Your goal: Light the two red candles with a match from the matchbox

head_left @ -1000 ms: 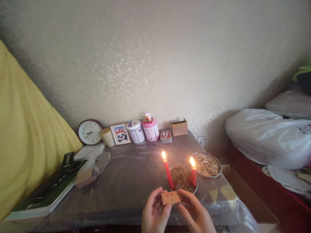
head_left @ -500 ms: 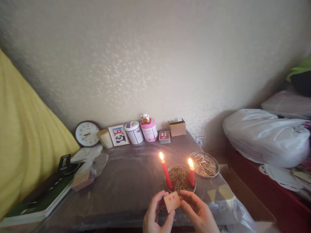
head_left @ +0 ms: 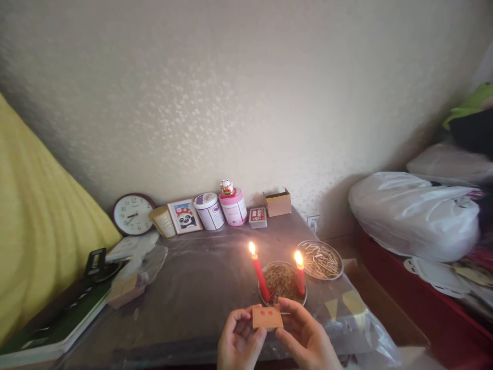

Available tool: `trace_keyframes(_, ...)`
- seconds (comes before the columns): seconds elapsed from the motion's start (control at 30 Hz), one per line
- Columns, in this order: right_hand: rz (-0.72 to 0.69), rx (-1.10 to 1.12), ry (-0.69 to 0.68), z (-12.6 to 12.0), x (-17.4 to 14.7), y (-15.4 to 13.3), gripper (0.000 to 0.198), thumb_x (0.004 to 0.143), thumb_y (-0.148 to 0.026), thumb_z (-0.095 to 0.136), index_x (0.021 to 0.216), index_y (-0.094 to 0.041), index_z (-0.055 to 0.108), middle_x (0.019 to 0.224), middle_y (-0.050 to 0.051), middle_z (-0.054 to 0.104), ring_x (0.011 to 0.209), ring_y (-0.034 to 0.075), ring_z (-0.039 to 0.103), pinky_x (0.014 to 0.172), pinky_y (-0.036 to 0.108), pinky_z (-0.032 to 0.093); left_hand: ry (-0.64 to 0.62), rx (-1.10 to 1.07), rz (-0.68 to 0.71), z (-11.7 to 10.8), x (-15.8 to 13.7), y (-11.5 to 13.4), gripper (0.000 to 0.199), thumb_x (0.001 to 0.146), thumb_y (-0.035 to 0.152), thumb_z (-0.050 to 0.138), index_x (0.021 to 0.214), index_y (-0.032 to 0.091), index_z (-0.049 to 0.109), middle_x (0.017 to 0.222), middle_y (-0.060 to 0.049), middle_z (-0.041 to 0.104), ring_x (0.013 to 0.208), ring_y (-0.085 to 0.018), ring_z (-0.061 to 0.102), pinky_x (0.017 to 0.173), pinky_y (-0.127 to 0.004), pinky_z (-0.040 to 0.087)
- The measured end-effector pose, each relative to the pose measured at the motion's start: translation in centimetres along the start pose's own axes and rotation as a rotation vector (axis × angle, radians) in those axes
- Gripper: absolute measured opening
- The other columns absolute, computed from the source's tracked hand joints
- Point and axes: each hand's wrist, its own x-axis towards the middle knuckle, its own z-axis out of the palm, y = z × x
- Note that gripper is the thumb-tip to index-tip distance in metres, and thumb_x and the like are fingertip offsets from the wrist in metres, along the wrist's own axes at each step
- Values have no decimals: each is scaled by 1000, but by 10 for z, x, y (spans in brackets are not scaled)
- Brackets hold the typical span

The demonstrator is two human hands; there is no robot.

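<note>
Two candles [head_left: 260, 275] stand in a dish [head_left: 282, 281]; the matchstick dish [head_left: 320, 259] lies behind-right.

Small flat tan cardboard matchbox [head_left: 267, 318] with red print on top face: held level, long side left-right, lifted clear of bench, just in front of round metal dish [head_left: 282, 283] bearing two lit red candles. Left end pinched by left hand [head_left: 239, 343], right end by right hand [head_left: 306, 340].
</note>
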Motion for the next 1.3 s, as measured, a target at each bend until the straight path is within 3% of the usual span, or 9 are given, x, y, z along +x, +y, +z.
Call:
trace_keyframes(0.43, -52, 24, 127, 13, -2, 3, 54, 64, -51, 79, 106, -22, 62, 101, 10, 70, 93, 28, 68, 82, 38, 54, 91, -6, 83, 2, -1, -5, 34, 45, 33, 90, 69, 19, 70, 80, -9, 78, 76, -22, 73, 68, -24, 57)
trace_keyframes(0.73, -59, -10, 153, 14, -2, 1, 57, 63, -55, 78, 105, -21, 61, 102, 11, 69, 93, 29, 68, 83, 40, 54, 65, 33, 113, 0, 1, -5, 31, 46, 35, 89, 65, 19, 71, 81, -11, 78, 77, -25, 73, 69, -28, 58)
trace_keyframes(0.93, -75, -14, 130, 13, -2, -2, 52, 67, -53, 77, 105, -20, 61, 101, 12, 71, 94, 28, 68, 83, 39, 54, 67, -29, 99, 0, 3, -4, 31, 46, 34, 90, 65, 20, 71, 80, -8, 78, 76, -20, 73, 70, -21, 55)
trace_keyframes(1.3, -109, -17, 73, 9, -3, -2, 47, 72, -47, 76, 109, -23, 61, 104, 9, 69, 95, 27, 68, 83, 37, 55, 59, -51, 73, -2, 4, -4, 32, 46, 32, 90, 69, 19, 73, 80, -9, 78, 75, -21, 73, 69, -22, 57)
